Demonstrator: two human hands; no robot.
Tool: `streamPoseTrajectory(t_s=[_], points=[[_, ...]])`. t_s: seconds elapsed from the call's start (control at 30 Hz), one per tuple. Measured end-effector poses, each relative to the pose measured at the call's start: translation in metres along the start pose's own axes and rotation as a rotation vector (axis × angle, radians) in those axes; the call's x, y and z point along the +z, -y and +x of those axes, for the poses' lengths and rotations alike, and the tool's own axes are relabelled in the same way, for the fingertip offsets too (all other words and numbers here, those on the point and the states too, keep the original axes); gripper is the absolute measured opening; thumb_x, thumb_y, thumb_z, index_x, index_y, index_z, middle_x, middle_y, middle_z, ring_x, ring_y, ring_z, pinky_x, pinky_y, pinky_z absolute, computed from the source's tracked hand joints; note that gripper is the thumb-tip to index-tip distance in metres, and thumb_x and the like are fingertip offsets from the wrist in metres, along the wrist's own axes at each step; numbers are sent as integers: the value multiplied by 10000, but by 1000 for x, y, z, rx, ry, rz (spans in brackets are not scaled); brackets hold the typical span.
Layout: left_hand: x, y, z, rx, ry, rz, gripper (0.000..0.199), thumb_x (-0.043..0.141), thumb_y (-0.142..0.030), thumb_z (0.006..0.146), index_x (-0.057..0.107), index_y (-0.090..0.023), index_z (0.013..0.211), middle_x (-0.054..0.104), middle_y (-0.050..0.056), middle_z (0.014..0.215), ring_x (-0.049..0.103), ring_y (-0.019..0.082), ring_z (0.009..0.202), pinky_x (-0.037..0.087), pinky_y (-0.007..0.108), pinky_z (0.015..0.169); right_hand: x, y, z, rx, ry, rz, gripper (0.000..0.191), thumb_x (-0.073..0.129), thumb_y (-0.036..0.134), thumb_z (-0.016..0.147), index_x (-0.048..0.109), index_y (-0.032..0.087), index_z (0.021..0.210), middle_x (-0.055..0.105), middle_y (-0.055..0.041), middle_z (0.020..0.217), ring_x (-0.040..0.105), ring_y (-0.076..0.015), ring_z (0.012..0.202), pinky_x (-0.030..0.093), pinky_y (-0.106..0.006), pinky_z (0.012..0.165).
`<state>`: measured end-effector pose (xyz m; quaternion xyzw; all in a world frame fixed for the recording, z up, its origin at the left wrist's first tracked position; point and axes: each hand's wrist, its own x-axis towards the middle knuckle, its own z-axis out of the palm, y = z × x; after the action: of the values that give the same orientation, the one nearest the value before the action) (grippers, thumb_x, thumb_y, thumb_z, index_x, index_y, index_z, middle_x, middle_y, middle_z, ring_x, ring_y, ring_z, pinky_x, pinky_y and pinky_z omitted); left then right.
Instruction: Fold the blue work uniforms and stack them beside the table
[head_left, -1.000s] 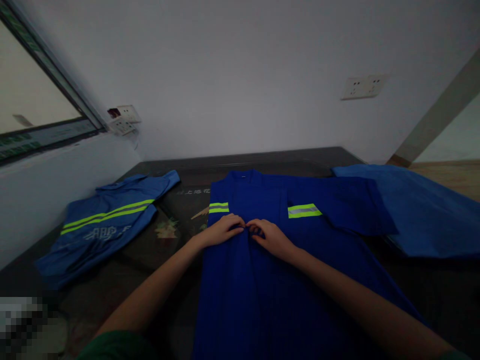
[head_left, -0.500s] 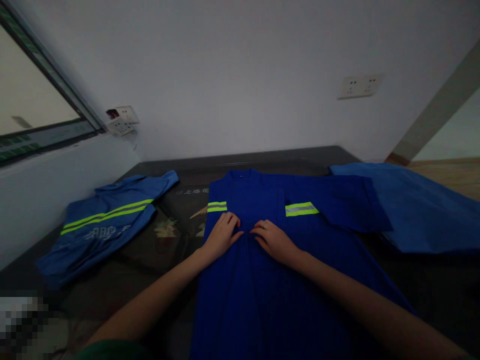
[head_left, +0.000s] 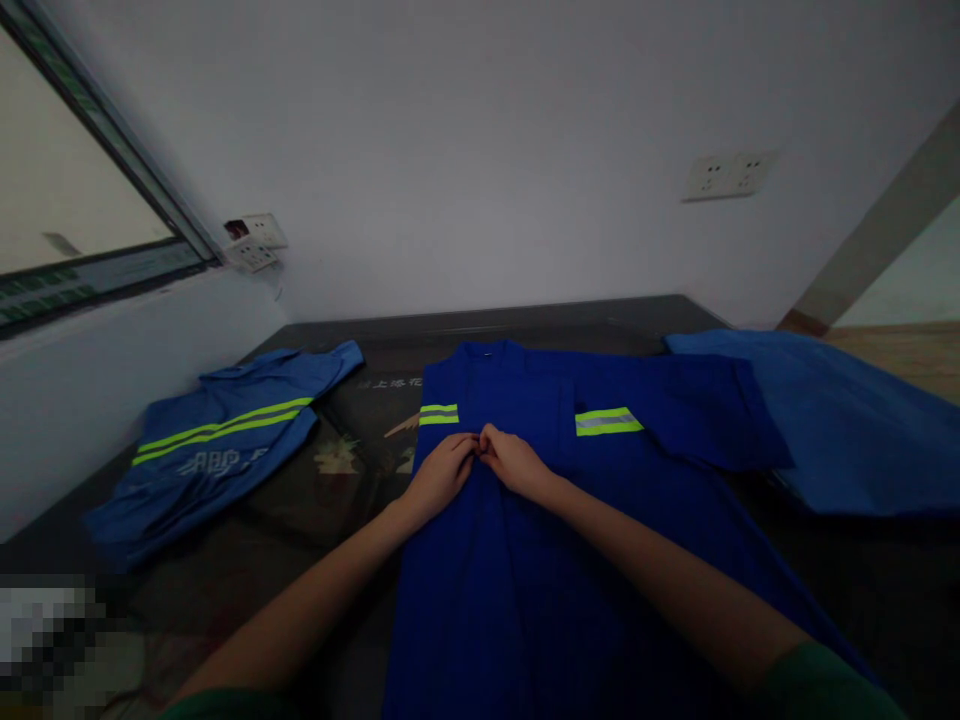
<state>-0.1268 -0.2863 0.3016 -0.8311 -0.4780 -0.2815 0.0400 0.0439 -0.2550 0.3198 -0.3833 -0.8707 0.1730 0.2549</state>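
A dark blue work jacket (head_left: 600, 540) with yellow-and-silver reflective strips lies spread, collar toward the wall, one sleeve stretched out to the right. At the middle of its front, my left hand (head_left: 441, 475) pinches the cloth along the front edge. Fingertip to fingertip with it, my right hand (head_left: 516, 462) is closed on the same spot of the jacket. Whatever small part sits between the fingers, such as a button, is hidden. No sleeve shows on the jacket's left side.
A dark table (head_left: 247, 600) with printed flowers and characters runs to the wall. A lighter blue striped shirt (head_left: 225, 420) lies folded at left, and plain blue cloth (head_left: 847, 430) at right, partly under the jacket's sleeve. Wall sockets (head_left: 729, 176) sit above.
My right hand has moved left and slightly up, from apart to touching my left hand at the jacket's front. My left hand has barely moved. The view has shifted slightly.
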Motion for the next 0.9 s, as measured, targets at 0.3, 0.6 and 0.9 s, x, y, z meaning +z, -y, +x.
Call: streamPoseTrajectory(t_s=[0.3,0.6,0.9], points=[[5,-9,-10,-35,54,124,364,412,-216,925,493,-137,1271,537,161,1344,473,233,1289,395,419,1087,6,3,-17,-203,-122,-404,207,436,79,916,584,131,1051,593,-131,1100,534,-225,1012,457,-352,857],[13,-7,-13,11,162,268,524,339,-326,975,251,-276,1489,256,62,1559,224,206,1436,226,458,1158,2,-9,-64,-343,-43,-462,299,608,286,889,632,181,1167,596,-107,1299,501,-254,1245,451,-417,994],[11,-17,-9,-91,244,362,562,299,-430,984,206,-251,1509,186,47,1577,185,196,1446,202,441,1166,-12,-26,-70,-351,78,-332,424,534,324,929,550,176,1327,476,-98,1429,398,-252,1350,354,-464,1101]])
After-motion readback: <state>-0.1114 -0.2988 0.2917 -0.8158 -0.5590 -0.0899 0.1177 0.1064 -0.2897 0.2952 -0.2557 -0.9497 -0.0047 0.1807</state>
